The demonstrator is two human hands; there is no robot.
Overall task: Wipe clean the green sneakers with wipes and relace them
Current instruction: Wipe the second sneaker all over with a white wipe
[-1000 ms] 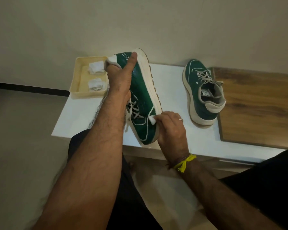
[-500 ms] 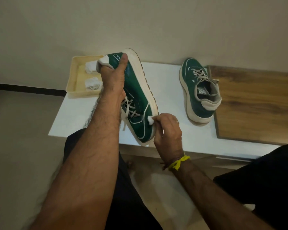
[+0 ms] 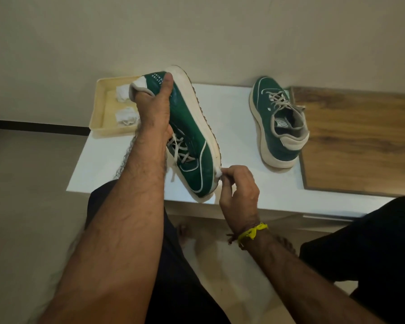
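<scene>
My left hand (image 3: 155, 108) grips a green sneaker (image 3: 192, 136) at its heel, fingers inside the collar and thumb along the side. The shoe is tipped on its side, its toe down near the table's front edge and its white sole facing right. My right hand (image 3: 239, 190) pinches a small white wipe (image 3: 218, 172) against the white sole rim near the toe. The grey laces of this shoe are threaded. The second green sneaker (image 3: 278, 122) stands upright on the white table (image 3: 239, 127), laced, to the right.
A cream tray (image 3: 103, 115) with two crumpled used wipes (image 3: 126, 116) sits at the table's left back corner. A wooden board (image 3: 360, 141) covers the table's right part. My knees in dark cloth flank the table; bare feet show on the floor below.
My right hand with the wipe has slid from the green side panel onto the white sole rim near the toe. The held sneaker shifted slightly left with my left hand.
</scene>
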